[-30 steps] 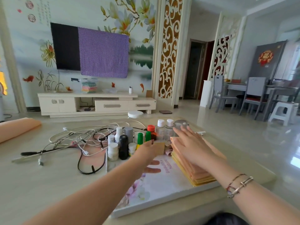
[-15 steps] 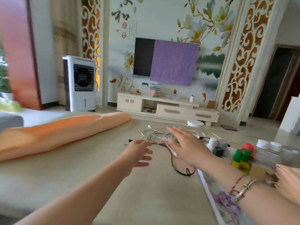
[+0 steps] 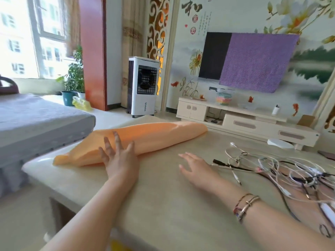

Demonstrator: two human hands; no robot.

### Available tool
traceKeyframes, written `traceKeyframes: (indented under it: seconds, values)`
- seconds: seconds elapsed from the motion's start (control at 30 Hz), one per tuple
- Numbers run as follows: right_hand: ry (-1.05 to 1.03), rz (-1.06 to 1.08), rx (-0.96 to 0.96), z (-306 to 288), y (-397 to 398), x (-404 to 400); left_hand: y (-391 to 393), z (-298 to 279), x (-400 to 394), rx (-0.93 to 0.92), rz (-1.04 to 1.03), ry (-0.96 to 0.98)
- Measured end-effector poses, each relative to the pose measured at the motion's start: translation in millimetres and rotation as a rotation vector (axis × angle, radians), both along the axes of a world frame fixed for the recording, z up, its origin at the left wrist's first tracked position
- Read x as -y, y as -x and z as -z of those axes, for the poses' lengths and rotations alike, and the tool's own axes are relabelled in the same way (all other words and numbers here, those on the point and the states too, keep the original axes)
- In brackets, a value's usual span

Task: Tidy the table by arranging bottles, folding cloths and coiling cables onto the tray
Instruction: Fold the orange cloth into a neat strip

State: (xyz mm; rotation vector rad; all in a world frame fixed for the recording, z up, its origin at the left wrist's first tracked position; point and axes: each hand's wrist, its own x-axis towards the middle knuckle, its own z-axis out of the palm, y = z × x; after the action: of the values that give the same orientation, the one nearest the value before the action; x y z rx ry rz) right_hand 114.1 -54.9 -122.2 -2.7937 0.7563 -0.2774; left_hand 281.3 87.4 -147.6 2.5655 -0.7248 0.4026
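From the head camera, the left hand (image 3: 120, 161) lies with fingers spread and straight, its fingertips on the near edge of the orange cloth (image 3: 141, 140), which stretches in a long loose roll across the far left part of the table (image 3: 163, 205). The right hand (image 3: 196, 168) hovers flat and relaxed just over the bare tabletop between the cloth and the tangle of cables (image 3: 282, 171), grasping nothing. The cables, white and black, lie in a loose heap on the right, well apart from the cloth. The tray and bottles are out of sight here. The step in hand looks like fetching the cloth for folding. To do it well, both hands would best take the cloth at two corners, draw it toward the middle of the table, shake it flat and match the edges before each fold, keeping it away from the cables so nothing snags. As for writing, large black brush characters and smaller red seals stand on the wall mural (image 3: 195, 17) above the television (image 3: 215, 55); they are too blurred to read with confidence. No brand shows on the white air cooler (image 3: 143, 86).
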Motion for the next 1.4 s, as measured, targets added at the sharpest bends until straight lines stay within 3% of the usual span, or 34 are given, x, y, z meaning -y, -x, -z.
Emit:
traceKeyframes:
  seconds: [0.4,0.5,0.57,0.67,0.77,0.87,1.0,1.17,1.27,1.4]
  values:
    - [-0.104,-0.053,0.103,-5,2,-12,-9,-9,-16,-0.040,-0.090,-0.028]
    - [-0.179,-0.037,0.184,-5,1,-13,0,-12,-15,-0.004,-0.052,0.046]
    - [-0.348,0.039,0.275,-8,-4,-14,10,-22,-10,-0.015,0.061,0.166]
    - [-0.826,0.203,0.468,-22,-8,-15,36,-35,0,-0.204,0.311,0.342]
    - [-1.099,0.255,0.574,-32,2,-10,67,-45,0,-0.437,0.609,0.325]
    - [-1.067,0.300,0.523,-27,15,1,88,-49,-3,-0.557,0.840,0.218]
    - [-0.977,0.363,0.469,-15,28,7,89,-52,-5,-0.608,0.866,0.278]
    - [-0.855,0.504,0.805,-25,50,21,76,-45,3,-0.516,0.750,0.431]
    - [-0.724,0.615,0.782,-25,74,38,71,-33,5,-0.460,0.783,0.244]
    - [-0.487,0.702,0.591,-24,110,56,73,-20,14,-0.318,0.836,0.046]
